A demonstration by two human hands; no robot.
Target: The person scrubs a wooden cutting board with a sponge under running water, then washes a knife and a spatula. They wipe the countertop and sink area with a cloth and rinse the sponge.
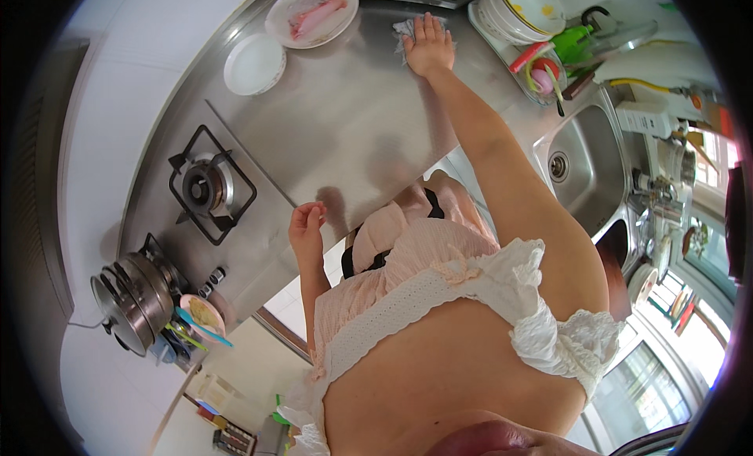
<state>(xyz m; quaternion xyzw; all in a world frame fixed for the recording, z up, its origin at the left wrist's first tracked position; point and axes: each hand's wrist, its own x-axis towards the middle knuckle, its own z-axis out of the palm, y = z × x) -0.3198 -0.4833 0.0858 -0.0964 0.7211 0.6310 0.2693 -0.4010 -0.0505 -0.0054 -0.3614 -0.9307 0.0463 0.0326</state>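
Note:
My right hand [432, 48] lies flat on a crumpled pale cloth or tissue [403, 28], pressing it against the stainless steel countertop [329, 114]. Its fingers point to the back of the counter. My left hand [306, 223] hovers by the counter's front edge, right of the gas burner [203, 187]. Its fingers are loosely curled and together, with nothing visible in them. Back left of my right hand, a white plate [273, 29] holds raw pinkish meat or fish [317, 17]. A white bowl [255, 64] stands beside that plate.
Stacked bowls [512, 14] and a plate of vegetables [542, 79] stand at the right back, near a steel sink [588, 156]. At the left, a lidded steel pot [132, 303] sits on the stove beside a pink bowl [212, 331] with a blue utensil [203, 328].

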